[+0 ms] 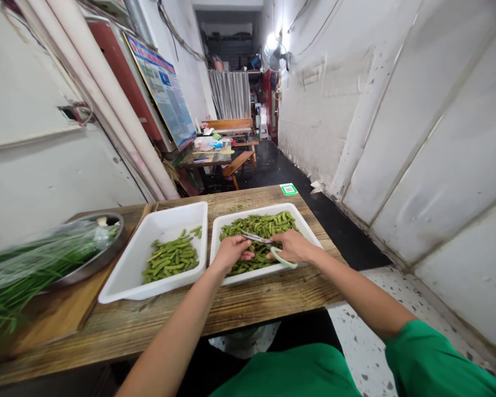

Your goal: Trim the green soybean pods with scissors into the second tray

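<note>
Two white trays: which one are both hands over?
The right tray, spread with green pods, under the scissors in the right hand; the left tray holds a smaller pile, bare bottom showing.

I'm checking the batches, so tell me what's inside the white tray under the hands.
Green pods lie heaped inside the white tray. The left hand, right hand and scissors cover some; the bottom beneath the heap can't be seen.

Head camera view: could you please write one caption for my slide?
Over a white tray of green pods, the right hand holds scissors, the left hand close beside them.
</note>
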Demonstrator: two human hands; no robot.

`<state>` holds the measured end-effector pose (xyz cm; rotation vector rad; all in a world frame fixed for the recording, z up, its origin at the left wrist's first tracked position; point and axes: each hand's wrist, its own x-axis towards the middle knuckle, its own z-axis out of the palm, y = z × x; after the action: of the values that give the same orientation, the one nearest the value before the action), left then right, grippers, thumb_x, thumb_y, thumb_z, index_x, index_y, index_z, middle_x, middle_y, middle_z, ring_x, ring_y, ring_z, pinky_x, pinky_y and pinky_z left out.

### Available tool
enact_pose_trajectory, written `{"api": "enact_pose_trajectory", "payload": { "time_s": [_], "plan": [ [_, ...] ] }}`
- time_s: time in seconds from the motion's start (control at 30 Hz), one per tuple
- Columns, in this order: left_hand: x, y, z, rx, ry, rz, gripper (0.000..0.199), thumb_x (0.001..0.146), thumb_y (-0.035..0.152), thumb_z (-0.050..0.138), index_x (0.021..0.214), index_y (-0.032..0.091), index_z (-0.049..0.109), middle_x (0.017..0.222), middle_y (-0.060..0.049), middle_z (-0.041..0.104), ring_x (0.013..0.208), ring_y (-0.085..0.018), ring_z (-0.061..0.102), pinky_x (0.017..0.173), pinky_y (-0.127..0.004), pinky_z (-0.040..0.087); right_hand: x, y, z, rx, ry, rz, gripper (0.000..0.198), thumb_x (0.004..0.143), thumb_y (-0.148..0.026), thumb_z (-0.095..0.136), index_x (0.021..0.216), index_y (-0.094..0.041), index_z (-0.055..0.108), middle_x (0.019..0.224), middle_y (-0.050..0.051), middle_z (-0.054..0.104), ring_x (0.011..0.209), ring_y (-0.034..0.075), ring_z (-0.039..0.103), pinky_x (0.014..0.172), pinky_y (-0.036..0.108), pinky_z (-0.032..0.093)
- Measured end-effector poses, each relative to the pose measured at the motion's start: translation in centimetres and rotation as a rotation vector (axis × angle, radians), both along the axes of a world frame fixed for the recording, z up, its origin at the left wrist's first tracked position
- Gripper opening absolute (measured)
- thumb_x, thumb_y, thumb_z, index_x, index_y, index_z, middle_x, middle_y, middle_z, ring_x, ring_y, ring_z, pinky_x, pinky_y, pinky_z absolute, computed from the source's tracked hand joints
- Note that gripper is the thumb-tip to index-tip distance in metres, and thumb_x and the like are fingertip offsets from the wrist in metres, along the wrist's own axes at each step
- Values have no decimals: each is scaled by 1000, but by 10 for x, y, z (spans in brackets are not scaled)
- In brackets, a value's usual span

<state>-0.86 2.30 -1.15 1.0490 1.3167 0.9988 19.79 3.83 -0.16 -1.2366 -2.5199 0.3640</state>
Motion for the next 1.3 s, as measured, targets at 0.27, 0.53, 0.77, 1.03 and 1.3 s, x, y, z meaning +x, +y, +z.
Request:
{"api": "enact_pose_trajectory", "payload": {
  "time_s": [0.27,0.53,0.77,1.03,1.3],
  "plan": [
    [0,3,-2,-35,-24,83,19,66,16,69,64,15,50,50,1,57,51,-16,64,49,-23,52,11,5,3,13,-46,-23,38,70,-51,62,86,-18,70,66,7,67,62,19,60,53,23,32],
    [-13,11,8,-16,-557,123,14,70,1,61,75,13,55,71,-3,66,80,-14,66,80,-25,53,16,-2,4,-61,25,-90,56,69,-62,56,104,-19,63,68,5,65,60,17,58,52,22,33],
    [-17,12,3,-61,-554,71,12,70,-1,60,73,11,58,72,-5,67,80,-15,66,80,-25,54,5,-4,7,-43,58,-63,55,72,-62,52,102,-18,64,65,4,62,58,16,55,53,22,33],
    [-13,9,2,-85,-498,71,15,73,-4,56,69,11,56,71,-6,66,81,-16,66,80,-25,54,8,-1,11,-111,72,6,52,71,-62,53,93,-17,66,60,2,57,53,13,47,50,21,29],
    [-11,14,-6,-303,-339,57,14,75,-3,52,67,8,54,73,-12,65,74,-15,66,73,-25,55,15,8,6,-196,3,90,45,69,-58,56,69,-14,67,50,-1,46,49,10,36,47,21,23]
  ]
}}
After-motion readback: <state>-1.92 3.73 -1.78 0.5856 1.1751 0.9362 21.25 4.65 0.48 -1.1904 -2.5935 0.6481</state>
